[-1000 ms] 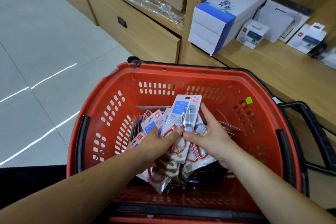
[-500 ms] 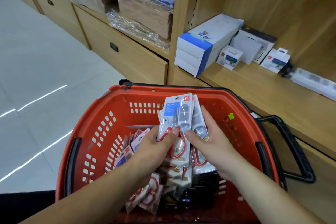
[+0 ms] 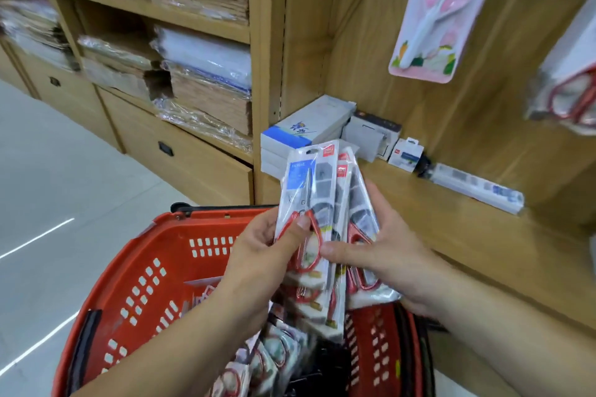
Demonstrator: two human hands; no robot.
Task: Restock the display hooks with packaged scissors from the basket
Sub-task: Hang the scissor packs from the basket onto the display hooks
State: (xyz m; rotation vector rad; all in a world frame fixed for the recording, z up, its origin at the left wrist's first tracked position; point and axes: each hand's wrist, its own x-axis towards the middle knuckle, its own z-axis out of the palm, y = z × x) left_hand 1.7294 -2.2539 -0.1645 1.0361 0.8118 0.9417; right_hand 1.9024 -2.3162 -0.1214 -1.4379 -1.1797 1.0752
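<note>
Scissor packs (image 3: 309, 184) pinched between left fingers (image 3: 298, 229), right fingers (image 3: 335, 250).

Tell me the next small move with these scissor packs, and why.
Probably peel the front pack off with the left hand and raise it toward the red-handled scissors hanging at the right. Left and right hand pinch one fanned bunch of packs above the basket, so no single pack is free to hang yet.
</note>
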